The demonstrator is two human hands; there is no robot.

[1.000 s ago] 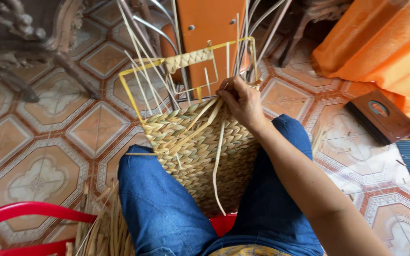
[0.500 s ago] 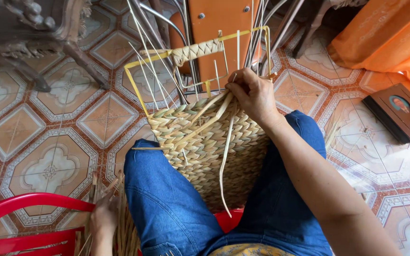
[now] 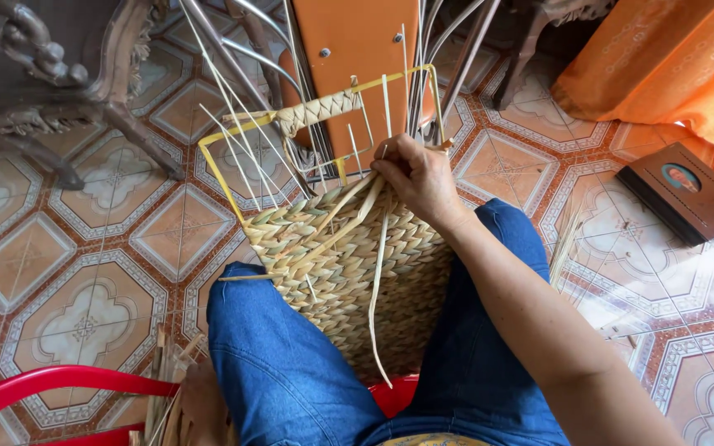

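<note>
Basketwork fills the middle of the head view: a half-woven basket [image 3: 349, 272] of pale braided straw lies between the person's knees, clad in blue jeans [image 3: 291, 372], and its upper end is built on a yellow wire frame [image 3: 216, 169] that sticks out over the tiled floor [image 3: 84, 248]. The right hand [image 3: 419, 177] sits at the top edge of the woven part, fingers curled closed around a few loose straw strands [image 3: 378, 272]; one of them hangs down across the weave towards the lap. The left hand [image 3: 204, 405] is low at the picture's bottom edge beside the left thigh, at a bundle of dry straw [image 3: 167, 396]; most of it is hidden, so I cannot tell whether it is gripping or loose. A short woven band [image 3: 320, 111] already wraps the far bar of the frame. Under the person is a red plastic chair [image 3: 51, 384]. Beyond the basket stand an orange panel [image 3: 357, 58] with metal rods leaning on it, dark carved wooden furniture [image 3: 51, 66] to the left, orange cloth [image 3: 663, 66] to the right, and a dark flat box [image 3: 687, 194] on the floor near it.
</note>
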